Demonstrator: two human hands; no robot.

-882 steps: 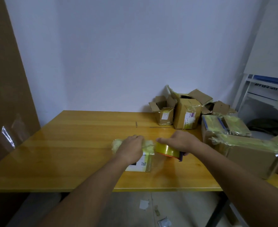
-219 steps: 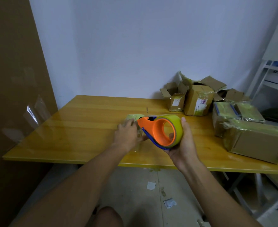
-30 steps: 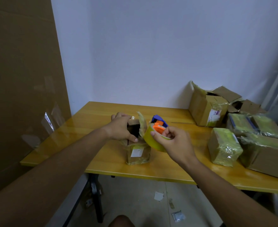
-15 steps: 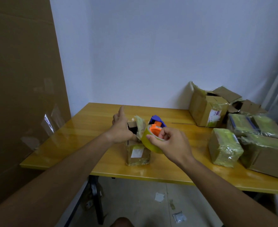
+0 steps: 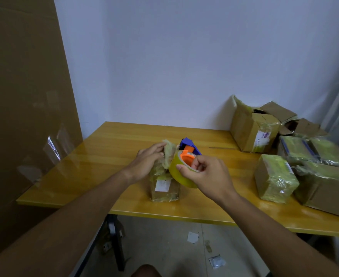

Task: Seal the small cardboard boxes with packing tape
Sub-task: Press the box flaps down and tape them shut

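A small cardboard box (image 5: 164,187) with a white label stands upright near the front edge of the yellow wooden table (image 5: 104,156). Yellowish tape is wrapped loosely over its top. My left hand (image 5: 147,161) rests on the box's top left side, fingers stretched flat against the tape. My right hand (image 5: 203,174) grips the tape dispenser (image 5: 184,162), an orange and blue holder with a yellow roll, held against the box's upper right side. The box's top is hidden by both hands.
A taped box (image 5: 274,177) lies to the right, with larger taped boxes (image 5: 324,176) beyond it. Open cardboard boxes (image 5: 252,128) stand at the back right by the wall. A big cardboard sheet (image 5: 24,96) leans at the left. Paper scraps lie on the floor (image 5: 192,236).
My left hand has dropped from a raised, thumb-up pose to lie flat on the tape at the box's top. The dispenser in my right hand has barely moved.
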